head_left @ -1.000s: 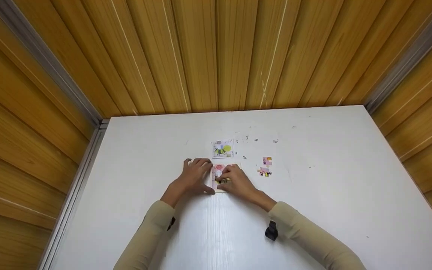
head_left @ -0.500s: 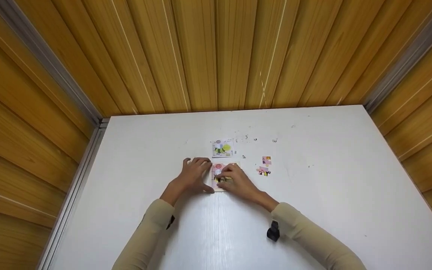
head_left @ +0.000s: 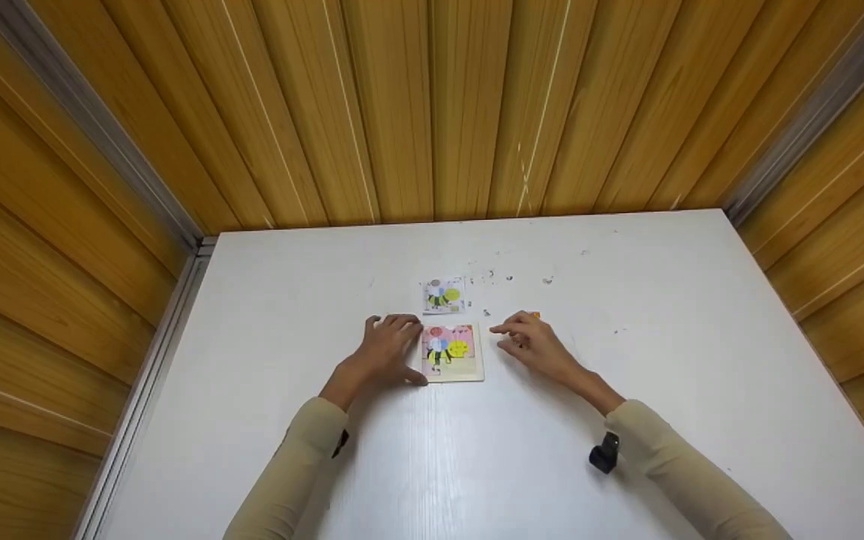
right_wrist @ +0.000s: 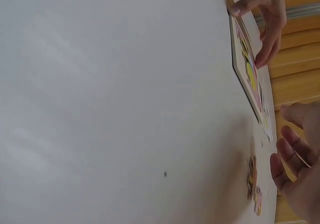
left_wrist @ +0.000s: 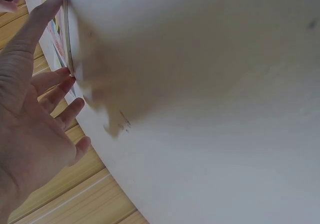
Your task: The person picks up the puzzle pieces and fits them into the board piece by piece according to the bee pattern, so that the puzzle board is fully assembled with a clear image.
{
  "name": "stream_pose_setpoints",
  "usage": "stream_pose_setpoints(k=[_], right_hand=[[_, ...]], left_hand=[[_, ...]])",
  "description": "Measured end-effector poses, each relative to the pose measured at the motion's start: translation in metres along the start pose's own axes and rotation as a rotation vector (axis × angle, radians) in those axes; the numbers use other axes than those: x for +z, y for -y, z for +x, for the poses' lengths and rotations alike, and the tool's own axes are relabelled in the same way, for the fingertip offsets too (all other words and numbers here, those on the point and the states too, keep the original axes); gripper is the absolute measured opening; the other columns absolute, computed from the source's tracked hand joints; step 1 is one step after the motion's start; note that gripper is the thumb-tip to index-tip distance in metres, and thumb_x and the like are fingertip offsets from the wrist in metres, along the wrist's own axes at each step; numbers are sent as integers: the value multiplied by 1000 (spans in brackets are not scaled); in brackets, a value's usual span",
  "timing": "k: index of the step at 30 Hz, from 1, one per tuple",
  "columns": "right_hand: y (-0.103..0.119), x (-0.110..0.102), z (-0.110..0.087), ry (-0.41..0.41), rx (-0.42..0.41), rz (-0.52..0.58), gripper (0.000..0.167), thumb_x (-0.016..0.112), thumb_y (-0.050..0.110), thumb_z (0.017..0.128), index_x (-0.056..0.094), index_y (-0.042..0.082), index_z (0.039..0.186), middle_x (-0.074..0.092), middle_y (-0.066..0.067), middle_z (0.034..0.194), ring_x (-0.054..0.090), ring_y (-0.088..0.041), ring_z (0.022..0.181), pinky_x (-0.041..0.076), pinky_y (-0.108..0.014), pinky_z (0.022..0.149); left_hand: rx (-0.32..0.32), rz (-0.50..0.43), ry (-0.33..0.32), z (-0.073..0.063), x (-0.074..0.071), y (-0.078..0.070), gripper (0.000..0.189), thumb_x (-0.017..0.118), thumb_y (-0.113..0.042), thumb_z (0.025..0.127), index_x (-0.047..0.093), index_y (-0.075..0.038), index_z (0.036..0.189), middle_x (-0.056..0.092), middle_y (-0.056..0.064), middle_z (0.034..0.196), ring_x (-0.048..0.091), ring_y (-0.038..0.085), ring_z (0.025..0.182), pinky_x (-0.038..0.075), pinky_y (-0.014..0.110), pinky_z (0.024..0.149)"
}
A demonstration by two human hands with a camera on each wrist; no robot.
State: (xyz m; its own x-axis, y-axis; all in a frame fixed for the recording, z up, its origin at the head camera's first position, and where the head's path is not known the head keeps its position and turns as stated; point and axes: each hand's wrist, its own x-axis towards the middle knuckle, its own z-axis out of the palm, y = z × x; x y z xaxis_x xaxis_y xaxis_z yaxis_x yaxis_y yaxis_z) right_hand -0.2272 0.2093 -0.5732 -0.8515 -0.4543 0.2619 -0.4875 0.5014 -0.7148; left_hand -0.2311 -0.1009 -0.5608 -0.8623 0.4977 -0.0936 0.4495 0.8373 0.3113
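A small square jigsaw board (head_left: 478, 360) lies mid-table, its bee picture (head_left: 456, 348) filling the upper and left parts while pale bare backing shows at the lower right. My left hand (head_left: 385, 351) rests against the board's left edge, thumb at the near corner and fingertips at the far one. To the right, my right hand (head_left: 543, 351) hovers with fingers spread and slightly bent, holding nothing. Beneath it, two loose jigsaw pieces (right_wrist: 251, 179) lie on the table in the right wrist view; from the head they are mostly hidden by that hand.
A printed card (head_left: 443, 295) with a matching bee lies just beyond the board. Small dark marks (head_left: 509, 278) dot the white tabletop (head_left: 312, 285) beside it. Wood-patterned panels (head_left: 432, 112) rise along the table's back and sides.
My right hand has left the board and moved right, over the loose pieces, uncovering more of the bee picture and the bare backing. The left hand has stayed at the board's edge.
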Motion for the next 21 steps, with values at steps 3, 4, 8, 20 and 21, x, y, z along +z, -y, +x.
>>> stream_pose_setpoints(k=[3,4,8,20,21], right_hand=[[-8,-13,-5,-16,12,-34,24,73,-1,90,74,-4,114,66,-20,104,61,-32,93,55,-34,78],[-10,-16,-6,-19,16,-45,25,74,-2,90,74,-4,114,67,-20,105,61,-33,95,54,-35,79],[-17,-24,-12,-16,29,-118,25,75,-1,88,74,-2,113,70,-17,109,60,-33,100,50,-38,83],[-24,-32,-25,48,93,-246,19,74,0,89,79,4,107,71,-11,109,58,-27,103,51,-45,90],[-25,-32,-26,44,93,-248,18,74,0,89,79,4,106,71,-10,108,58,-26,102,51,-44,89]], left_hand=[[-8,2,6,0,0,1,97,89,-55,70,52,-8,147,51,11,152,43,34,143,26,67,116],[-11,1,9,0,0,1,97,89,-55,70,52,-8,147,50,11,152,43,34,143,26,66,116],[-14,-3,12,1,1,2,98,89,-55,70,52,-8,147,50,11,153,42,34,144,26,66,116],[-9,-31,6,0,3,3,97,90,-53,70,52,-8,147,50,11,153,42,35,144,28,66,115],[-8,-30,7,1,3,3,97,90,-53,70,52,-8,147,50,11,154,42,35,144,28,66,115]])
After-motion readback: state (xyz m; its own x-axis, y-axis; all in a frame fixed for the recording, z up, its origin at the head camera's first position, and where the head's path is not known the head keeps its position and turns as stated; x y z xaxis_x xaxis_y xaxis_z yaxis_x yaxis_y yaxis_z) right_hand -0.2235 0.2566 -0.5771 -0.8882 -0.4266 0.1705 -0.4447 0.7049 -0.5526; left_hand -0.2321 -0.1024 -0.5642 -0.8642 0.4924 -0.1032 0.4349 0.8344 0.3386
